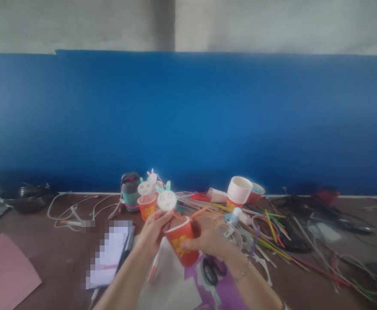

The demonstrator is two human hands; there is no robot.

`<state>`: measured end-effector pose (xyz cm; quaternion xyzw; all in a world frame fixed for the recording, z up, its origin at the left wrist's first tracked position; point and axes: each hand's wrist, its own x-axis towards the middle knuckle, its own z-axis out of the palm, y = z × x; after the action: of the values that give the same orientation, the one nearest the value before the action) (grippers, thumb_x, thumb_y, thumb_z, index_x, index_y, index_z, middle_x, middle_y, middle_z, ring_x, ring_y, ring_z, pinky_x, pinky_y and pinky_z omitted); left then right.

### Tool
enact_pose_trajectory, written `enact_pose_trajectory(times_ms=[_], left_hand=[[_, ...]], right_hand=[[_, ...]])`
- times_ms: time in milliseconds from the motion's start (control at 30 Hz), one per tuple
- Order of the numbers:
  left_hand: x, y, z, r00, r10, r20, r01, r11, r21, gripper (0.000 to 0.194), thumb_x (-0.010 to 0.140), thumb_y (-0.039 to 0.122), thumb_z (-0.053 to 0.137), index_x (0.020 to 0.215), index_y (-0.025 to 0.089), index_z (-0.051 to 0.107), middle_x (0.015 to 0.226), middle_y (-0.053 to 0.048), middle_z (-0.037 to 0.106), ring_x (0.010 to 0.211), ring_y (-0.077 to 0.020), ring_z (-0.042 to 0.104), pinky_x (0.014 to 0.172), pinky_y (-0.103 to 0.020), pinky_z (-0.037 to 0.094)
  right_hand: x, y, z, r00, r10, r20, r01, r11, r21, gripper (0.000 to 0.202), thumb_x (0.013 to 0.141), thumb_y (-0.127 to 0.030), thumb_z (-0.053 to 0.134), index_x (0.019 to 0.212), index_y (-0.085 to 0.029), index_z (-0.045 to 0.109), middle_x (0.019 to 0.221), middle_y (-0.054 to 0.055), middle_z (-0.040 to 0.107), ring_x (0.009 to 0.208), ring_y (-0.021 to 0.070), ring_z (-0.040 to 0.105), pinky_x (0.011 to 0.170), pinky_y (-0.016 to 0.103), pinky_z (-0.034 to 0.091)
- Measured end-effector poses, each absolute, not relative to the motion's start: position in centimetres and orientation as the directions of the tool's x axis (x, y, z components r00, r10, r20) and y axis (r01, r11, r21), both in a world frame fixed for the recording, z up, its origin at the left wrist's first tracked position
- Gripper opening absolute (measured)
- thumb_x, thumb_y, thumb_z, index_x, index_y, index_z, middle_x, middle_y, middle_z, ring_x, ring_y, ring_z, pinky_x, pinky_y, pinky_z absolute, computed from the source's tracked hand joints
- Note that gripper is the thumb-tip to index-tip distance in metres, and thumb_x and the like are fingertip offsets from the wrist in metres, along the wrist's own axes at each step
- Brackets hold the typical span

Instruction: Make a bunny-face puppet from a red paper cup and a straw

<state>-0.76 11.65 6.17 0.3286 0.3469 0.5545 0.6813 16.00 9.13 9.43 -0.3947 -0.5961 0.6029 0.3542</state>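
Note:
An orange-red paper cup (182,247) with yellow print is tilted in front of me, its open mouth upward. My right hand (209,239) is wrapped round its right side, the thumb across the print. At the cup's rim, on the left, my left hand (156,226) has its fingers closed at the lower edge of a round white paper rabbit face (167,200) with green ears. An orange strip (199,212) sticks out above the rim on the right. Whether the rabbit face is joined to the cup is hidden by my fingers.
Behind stand another rabbit cup (147,207), a grey-green bottle (130,191) and a stack of paper cups (239,190). Scissors (210,271) lie on purple paper under my right hand. Coloured pipe cleaners (279,247) spread rightward; a phone-like slab (109,254) and pink paper (9,273) lie left.

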Motion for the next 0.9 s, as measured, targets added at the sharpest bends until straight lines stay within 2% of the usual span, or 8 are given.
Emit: enact_pose_trajectory(times_ms=[100,167,300,400,533,633,767,900], left_hand=[[-0.8,11.7,5.8,0.173,0.977,-0.123,-0.58,0.202,0.789,0.024,0.066,0.03,0.083,0.075,0.012,0.07,0.059,0.0,0.065,0.053,-0.0109,0.059,0.057,-0.021,0.045],[-0.6,11.7,5.6,0.147,0.981,-0.129,-0.604,0.193,0.773,0.024,0.065,0.03,0.083,0.076,0.013,0.069,0.063,0.0,0.066,0.056,-0.0119,0.061,0.059,-0.021,0.046],[-0.3,11.4,6.1,0.123,0.988,-0.099,-0.628,0.154,0.763,0.027,0.067,0.032,0.081,0.082,0.015,0.068,0.072,-0.002,0.07,0.065,-0.0166,0.067,0.066,-0.025,0.05],[-0.2,11.0,6.5,0.179,0.983,-0.026,-0.66,0.14,0.738,0.033,0.071,0.036,0.078,0.095,0.016,0.068,0.089,-0.006,0.073,0.083,-0.0217,0.069,0.079,-0.029,0.051],[-0.3,10.9,6.2,0.303,0.95,0.068,-0.625,0.145,0.767,0.038,0.073,0.031,0.078,0.106,0.016,0.067,0.106,-0.009,0.071,0.101,-0.0258,0.066,0.09,-0.032,0.047],[-0.5,11.2,5.5,0.365,0.926,0.098,-0.613,0.16,0.774,0.054,0.069,0.028,0.081,0.118,0.018,0.062,0.11,-0.01,0.07,0.102,-0.0272,0.065,0.089,-0.034,0.048],[-0.9,11.4,5.0,0.311,0.947,0.073,-0.622,0.145,0.769,0.062,0.071,0.027,0.079,0.128,0.023,0.055,0.108,-0.007,0.071,0.093,-0.0234,0.068,0.082,-0.032,0.05],[-1.2,11.3,5.0,0.305,0.952,0.038,-0.641,0.176,0.747,0.074,0.065,0.028,0.083,0.131,0.026,0.051,0.098,-0.004,0.073,0.081,-0.0207,0.069,0.075,-0.029,0.051]], right_hand=[[15.9,9.3,9.6,-0.471,0.882,-0.014,-0.089,-0.064,-0.994,0.05,0.057,-0.035,0.084,0.101,-0.019,0.064,0.089,0.004,0.071,0.089,0.0269,0.067,0.083,0.042,0.051],[15.9,9.3,9.5,-0.454,0.891,0.004,-0.118,-0.056,-0.991,0.053,0.057,-0.035,0.085,0.102,-0.02,0.062,0.088,0.003,0.071,0.088,0.0271,0.068,0.083,0.043,0.052],[15.8,9.2,9.4,-0.417,0.907,0.055,-0.078,0.025,-0.997,0.055,0.062,-0.034,0.083,0.109,-0.02,0.058,0.094,0.006,0.071,0.093,0.0276,0.067,0.083,0.041,0.053],[15.6,9.1,9.2,-0.373,0.923,0.095,-0.033,0.089,-0.996,0.053,0.069,-0.036,0.078,0.115,-0.021,0.056,0.099,0.007,0.071,0.096,0.0266,0.066,0.084,0.04,0.054],[15.3,9.5,8.2,-0.3,0.939,0.167,0.01,0.178,-0.984,0.055,0.071,-0.033,0.077,0.12,-0.022,0.055,0.108,0.008,0.07,0.099,0.0264,0.066,0.087,0.041,0.054],[15.6,10.0,7.5,-0.305,0.929,0.208,0.018,0.224,-0.974,0.053,0.073,-0.035,0.076,0.121,-0.023,0.056,0.112,0.008,0.068,0.104,0.0268,0.064,0.087,0.041,0.054],[16.5,10.5,7.6,-0.36,0.909,0.211,0.003,0.228,-0.974,0.043,0.08,-0.04,0.069,0.118,-0.023,0.059,0.115,0.008,0.068,0.105,0.0253,0.063,0.088,0.04,0.053],[16.9,10.9,8.4,-0.238,0.95,0.204,0.007,0.212,-0.977,0.033,0.081,-0.045,0.066,0.1,-0.019,0.069,0.107,0.008,0.071,0.1,0.0257,0.065,0.088,0.039,0.051]])
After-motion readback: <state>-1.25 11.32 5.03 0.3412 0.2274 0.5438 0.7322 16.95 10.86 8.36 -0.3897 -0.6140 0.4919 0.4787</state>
